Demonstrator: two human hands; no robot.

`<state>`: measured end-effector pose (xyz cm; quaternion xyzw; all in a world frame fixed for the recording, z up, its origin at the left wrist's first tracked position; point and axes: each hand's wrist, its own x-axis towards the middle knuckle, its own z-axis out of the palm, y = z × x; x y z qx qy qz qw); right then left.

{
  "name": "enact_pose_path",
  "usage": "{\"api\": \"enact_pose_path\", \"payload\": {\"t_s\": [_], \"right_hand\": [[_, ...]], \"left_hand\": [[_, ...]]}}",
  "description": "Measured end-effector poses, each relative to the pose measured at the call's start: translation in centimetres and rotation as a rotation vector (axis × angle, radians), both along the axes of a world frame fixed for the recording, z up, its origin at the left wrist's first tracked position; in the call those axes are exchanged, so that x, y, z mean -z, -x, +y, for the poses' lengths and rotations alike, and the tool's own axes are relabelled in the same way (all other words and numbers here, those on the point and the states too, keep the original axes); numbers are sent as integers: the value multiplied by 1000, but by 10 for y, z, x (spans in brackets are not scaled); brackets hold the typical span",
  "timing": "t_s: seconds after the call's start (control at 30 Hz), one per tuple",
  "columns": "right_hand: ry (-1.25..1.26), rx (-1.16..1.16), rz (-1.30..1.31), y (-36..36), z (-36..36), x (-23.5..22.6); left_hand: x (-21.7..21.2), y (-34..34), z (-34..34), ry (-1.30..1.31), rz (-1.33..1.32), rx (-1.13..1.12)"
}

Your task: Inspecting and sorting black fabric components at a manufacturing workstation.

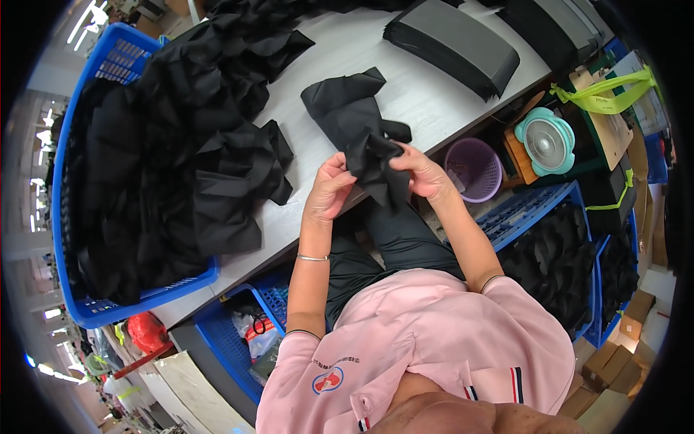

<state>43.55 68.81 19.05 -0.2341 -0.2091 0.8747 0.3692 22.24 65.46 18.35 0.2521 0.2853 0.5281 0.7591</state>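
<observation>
A piece of black fabric (345, 108) hangs over the near edge of the light table (303, 159), partly lying on the top and partly folded between my hands. My left hand (330, 186) pinches its left side, thumb and fingers pressed together. On the other side my right hand (423, 172) grips the fabric's right edge, fingers closed. Close by on the left, a loose heap of black fabric pieces (231, 181) spills out of a blue plastic basket (108, 315) onto the table.
Neat stacks of flat dark pieces (455, 43) lie at the table's far right. Below the right edge are a purple bin (473, 170), a turquoise fan (548, 141) and blue crates (528, 217) of black fabric. Another blue basket (231, 333) sits at lower left, near a red round object (147, 333).
</observation>
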Motion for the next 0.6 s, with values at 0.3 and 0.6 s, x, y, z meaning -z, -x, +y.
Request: {"api": "enact_pose_path", "payload": {"t_s": [0.3, 0.6], "right_hand": [[-722, 657, -1270, 6, -2, -2], [-1568, 704, -1442, 14, -6, -19]], "left_hand": [[9, -7, -4, -323, 950, -785], [-2, -8, -16, -366, 965, -722]]}}
